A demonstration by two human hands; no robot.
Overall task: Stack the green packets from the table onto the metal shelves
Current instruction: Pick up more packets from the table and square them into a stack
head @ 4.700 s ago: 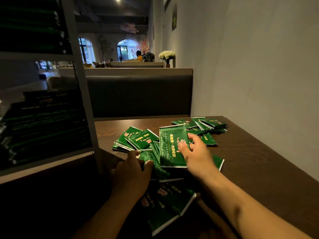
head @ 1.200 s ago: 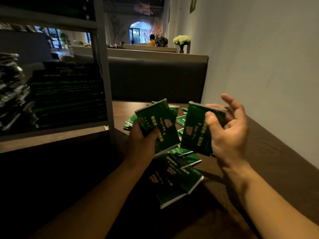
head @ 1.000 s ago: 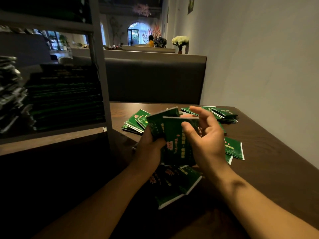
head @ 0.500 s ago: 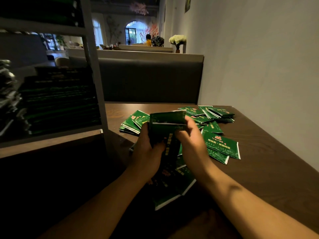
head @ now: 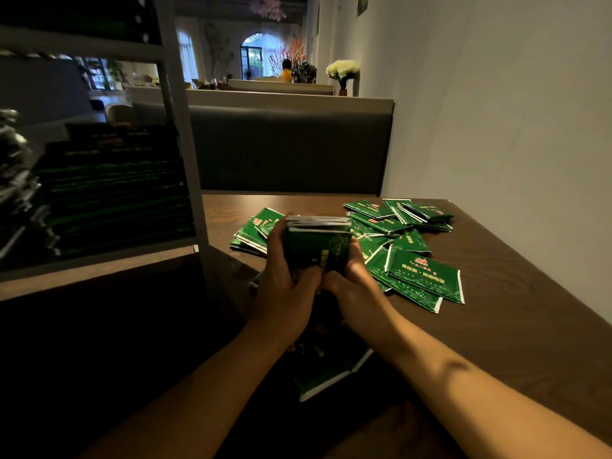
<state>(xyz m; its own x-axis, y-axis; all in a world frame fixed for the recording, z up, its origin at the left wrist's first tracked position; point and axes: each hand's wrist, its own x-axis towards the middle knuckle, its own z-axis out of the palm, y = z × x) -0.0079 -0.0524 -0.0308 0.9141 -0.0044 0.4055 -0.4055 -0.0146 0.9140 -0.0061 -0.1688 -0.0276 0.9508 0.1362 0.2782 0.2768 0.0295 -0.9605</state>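
A small upright bundle of flat, glossy green packets [head: 319, 250] is held at the centre of the frame, their pale sealed top edges lined up in a thin layered band. The packets are rectangular foil-like sachets printed with red and gold lettering and pale scroll patterns.

More loose packets [head: 420, 273] are scattered flat and overlapping on the dark brown wooden table [head: 516, 309] to the right of centre, with another small heap [head: 255, 231] just left of the bundle and a few more [head: 328, 369] lying in shadow beneath the wrists. At the left of the frame a grey metal shelf unit [head: 180, 134] is seen, its square post rising through the upper left; dark piles of stacked packets [head: 112, 190] are already laid on its middle shelf. Behind the table a dark padded bench back [head: 288, 150] is set against a plain pale wall [head: 496, 111]. In the upper middle a vase of white flowers [head: 342, 71] and arched windows are visible in the far, dim room.

The bundle is gripped from both sides: the left hand [head: 284, 286] is curled round its left edge, the right hand [head: 356, 283] round its right edge, with the thumbs meeting at the lower front. Both bare forearms are stretched in from the bottom of the frame.
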